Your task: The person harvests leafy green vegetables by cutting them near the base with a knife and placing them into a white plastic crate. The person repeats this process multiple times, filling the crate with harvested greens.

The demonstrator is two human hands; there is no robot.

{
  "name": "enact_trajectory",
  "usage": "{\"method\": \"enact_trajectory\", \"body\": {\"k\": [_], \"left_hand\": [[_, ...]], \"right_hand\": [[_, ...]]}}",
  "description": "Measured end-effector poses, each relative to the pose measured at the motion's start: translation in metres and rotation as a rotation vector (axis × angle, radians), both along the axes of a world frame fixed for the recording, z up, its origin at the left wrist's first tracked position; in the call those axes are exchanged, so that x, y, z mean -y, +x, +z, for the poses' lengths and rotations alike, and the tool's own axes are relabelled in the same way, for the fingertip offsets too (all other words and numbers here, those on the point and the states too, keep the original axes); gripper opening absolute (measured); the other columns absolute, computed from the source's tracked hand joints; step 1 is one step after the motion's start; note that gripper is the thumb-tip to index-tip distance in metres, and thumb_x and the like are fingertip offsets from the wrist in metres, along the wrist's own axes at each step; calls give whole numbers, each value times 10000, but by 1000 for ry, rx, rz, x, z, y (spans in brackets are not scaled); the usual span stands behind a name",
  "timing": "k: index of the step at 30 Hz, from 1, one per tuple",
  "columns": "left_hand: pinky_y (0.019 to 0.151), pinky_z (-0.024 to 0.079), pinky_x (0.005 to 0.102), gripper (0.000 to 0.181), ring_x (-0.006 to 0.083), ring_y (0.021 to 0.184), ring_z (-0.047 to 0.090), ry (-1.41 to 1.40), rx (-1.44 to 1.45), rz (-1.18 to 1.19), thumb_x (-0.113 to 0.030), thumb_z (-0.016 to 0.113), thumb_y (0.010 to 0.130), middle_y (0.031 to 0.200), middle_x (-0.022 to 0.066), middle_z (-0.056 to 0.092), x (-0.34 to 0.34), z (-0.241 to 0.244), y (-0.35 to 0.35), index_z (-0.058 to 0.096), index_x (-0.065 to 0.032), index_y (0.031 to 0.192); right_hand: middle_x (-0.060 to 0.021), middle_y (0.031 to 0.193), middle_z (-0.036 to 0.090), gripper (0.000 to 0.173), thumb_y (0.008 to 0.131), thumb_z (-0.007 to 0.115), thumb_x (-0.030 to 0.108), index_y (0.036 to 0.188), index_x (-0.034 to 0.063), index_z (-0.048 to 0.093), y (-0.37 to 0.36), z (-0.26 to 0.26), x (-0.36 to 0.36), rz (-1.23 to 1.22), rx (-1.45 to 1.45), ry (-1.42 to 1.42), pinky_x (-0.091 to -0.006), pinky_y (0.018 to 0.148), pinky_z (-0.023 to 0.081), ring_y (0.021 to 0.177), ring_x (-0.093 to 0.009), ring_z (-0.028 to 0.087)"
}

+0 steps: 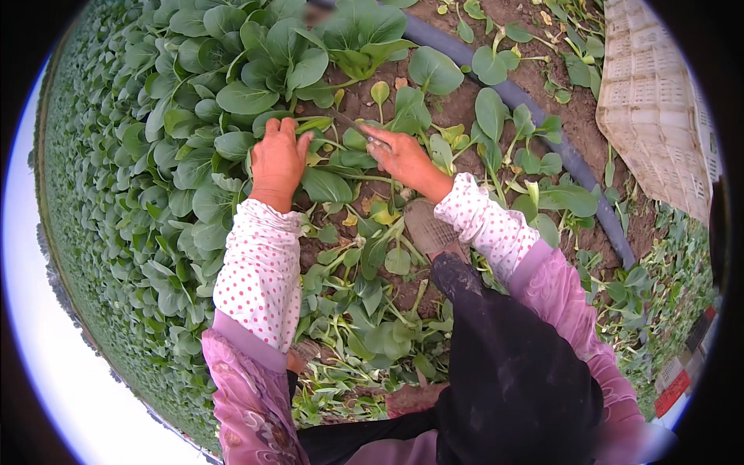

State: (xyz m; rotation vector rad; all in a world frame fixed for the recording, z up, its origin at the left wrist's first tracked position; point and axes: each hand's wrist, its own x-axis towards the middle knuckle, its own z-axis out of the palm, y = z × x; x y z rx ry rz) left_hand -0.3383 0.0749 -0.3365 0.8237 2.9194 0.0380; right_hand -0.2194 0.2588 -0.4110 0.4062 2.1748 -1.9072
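Observation:
My left hand (pixel 281 156) is at the edge of the standing leafy greens (pixel 209 157), its fingers around the base of a plant with a pale green stalk (pixel 314 124); leaves partly hide the grip. In my right hand (pixel 398 152) is a knife (pixel 349 122) with a narrow dark blade, which points up and left towards that stalk. The knife's handle is mostly hidden by the fingers. Loose leaves (pixel 327 185) lie between and below the hands. A larger leafy green plant (pixel 363 52) stands above the two hands.
A dark hose (pixel 558 145) curves over the soil on the right. Beyond it is a pale plastic crate (pixel 651 110). My shoe (pixel 433 226) rests among cut leaves below my right hand. Red and white containers (pixel 673 393) are at the lower right. Dense greens fill the left side.

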Motion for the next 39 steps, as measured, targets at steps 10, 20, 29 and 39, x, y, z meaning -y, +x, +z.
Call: {"method": "enact_trajectory", "body": {"k": [10, 20, 29, 39], "left_hand": [[713, 512, 455, 231, 365, 837, 631, -57, -24, 25, -194, 689, 783, 1011, 125, 574, -13, -2, -6, 620, -90, 977], [630, 490, 356, 219, 284, 736, 604, 466, -143, -51, -62, 688, 754, 937, 75, 559, -9, 48, 60, 626, -105, 959], [842, 402, 393, 406, 312, 1053, 494, 92, -132, -160, -227, 760, 645, 1229, 97, 513, -15, 85, 126, 655, -102, 1016], [592, 462, 388, 133, 267, 676, 585, 51, -38, -434, -23, 592, 661, 714, 96, 540, -45, 65, 75, 532, -59, 774]], "right_hand": [[-238, 1000, 644, 377, 878, 523, 140, 1237, 27, 542, -15, -28, -3, -45, -349, 60, -380, 725, 505, 777, -351, 657], [-33, 860, 603, 386, 905, 609, 190, 1220, -19, 532, 53, 38, 12, -396, -53, -231, -214, 666, 463, 733, -51, 541], [47, 678, 464, 233, 857, 675, 151, 988, 45, 513, 55, 65, 10, -387, 114, -851, -172, 370, 314, 446, -15, 387], [-11, 645, 518, 187, 798, 587, 60, 977, 38, 535, 49, 49, -8, -524, 151, -520, -241, 371, 372, 431, -89, 460]]}}
